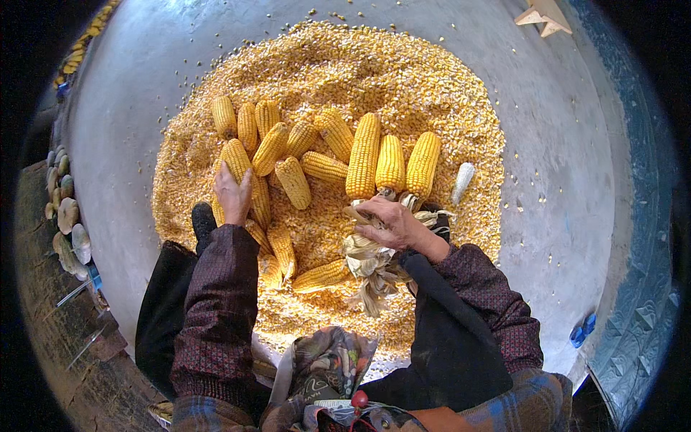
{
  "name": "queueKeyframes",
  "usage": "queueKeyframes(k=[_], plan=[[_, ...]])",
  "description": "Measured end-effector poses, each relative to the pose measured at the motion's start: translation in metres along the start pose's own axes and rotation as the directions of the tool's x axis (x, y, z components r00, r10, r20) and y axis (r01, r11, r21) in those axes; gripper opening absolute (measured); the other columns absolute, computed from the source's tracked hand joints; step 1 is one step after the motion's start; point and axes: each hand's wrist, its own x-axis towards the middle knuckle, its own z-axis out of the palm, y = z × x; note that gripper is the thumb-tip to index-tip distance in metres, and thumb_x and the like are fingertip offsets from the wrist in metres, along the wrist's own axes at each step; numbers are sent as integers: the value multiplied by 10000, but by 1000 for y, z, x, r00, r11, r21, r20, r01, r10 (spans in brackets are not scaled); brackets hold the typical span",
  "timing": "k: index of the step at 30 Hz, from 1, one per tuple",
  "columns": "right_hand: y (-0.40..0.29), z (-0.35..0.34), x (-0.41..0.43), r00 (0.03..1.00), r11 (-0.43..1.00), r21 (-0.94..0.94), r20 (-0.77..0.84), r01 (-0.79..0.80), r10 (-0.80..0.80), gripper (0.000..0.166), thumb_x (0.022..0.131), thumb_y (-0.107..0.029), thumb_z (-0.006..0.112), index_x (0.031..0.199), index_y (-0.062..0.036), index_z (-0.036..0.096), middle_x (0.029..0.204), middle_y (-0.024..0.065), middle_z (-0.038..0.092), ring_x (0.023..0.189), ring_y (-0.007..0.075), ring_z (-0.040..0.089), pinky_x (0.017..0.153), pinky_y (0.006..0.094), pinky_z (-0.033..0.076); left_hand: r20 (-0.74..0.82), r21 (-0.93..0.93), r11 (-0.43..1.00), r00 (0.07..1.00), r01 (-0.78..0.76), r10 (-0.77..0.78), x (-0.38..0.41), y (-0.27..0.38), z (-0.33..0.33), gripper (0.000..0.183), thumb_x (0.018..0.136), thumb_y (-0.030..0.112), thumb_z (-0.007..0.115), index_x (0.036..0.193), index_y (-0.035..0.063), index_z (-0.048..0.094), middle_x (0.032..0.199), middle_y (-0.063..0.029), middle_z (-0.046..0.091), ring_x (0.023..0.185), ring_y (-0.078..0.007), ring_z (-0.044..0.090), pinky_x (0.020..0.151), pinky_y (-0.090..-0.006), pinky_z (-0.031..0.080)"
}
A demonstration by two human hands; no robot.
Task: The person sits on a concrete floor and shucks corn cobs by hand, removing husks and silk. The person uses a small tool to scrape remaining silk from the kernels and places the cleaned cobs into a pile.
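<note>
My left hand (234, 193) rests around the lower end of a yellow corn cob (236, 157) at the left of a group of husked cobs. At the right, my right hand (386, 220) grips dry corn husks (372, 259) at the base of the upright cobs. Three large cobs stand out just above it: a long one (364, 156), a middle one (390, 163) and a right one (424, 163). The husks hang down between my knees, beside a lone cob (322, 276). Whether the husks join all three cobs cannot be told.
Loose corn kernels (345, 70) lie in a broad pile on the grey floor (556, 178). A bare white cob (462, 182) lies at the pile's right side. Squashes (68, 215) line the left edge. Blue slippers (583, 330) are at lower right, a wooden piece (544, 19) at upper right.
</note>
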Motion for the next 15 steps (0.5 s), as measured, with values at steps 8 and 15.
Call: queueKeyframes(k=[8, 15], plan=[[-13, -6, -5, 971, 980, -87, 181, 177, -159, 280, 781, -333, 692, 806, -64, 622, 768, 98, 576, 735, 263, 553, 646, 391, 426, 344, -431, 900, 909, -71, 236, -39, 174, 25, 646, 830, 484, 644, 1162, -57, 525, 996, -249, 641, 920, -374, 632, 809, -460, 488], [-31, -8, -10, 945, 980, -34, 273, 196, -180, 196, 790, -257, 697, 853, -85, 629, 760, 52, 573, 742, 243, 543, 689, 358, 371, 590, -671, 542, 807, 505, -23, -56, 186, 98, 754, 745, 313, 787, 1282, -39, 391, 1036, -197, 620, 961, -279, 623, 791, -390, 515]])
